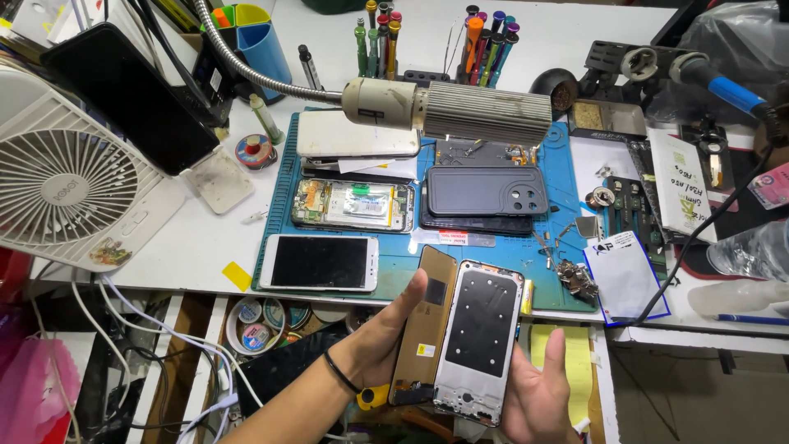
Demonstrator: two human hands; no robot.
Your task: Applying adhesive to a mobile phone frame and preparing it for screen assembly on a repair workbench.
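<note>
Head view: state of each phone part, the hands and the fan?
Left hand: holds the screen panel, back side up.
Right hand: holds the phone frame, bare, no screen in it.
White phone: flat on the blue mat, screen dark.
Opened phone: back off, insides showing.
Dark back cover: lying on the mat, outer side up.
Fan: cannot tell if running.

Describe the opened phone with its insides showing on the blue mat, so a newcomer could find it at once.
Start at the blue work mat in the middle of the white bench. In its left half, an opened phone lies between a stack of phones above and a white-framed phone below. Only it shows bare circuit boards and a pale battery; its neighbours are closed.
</note>
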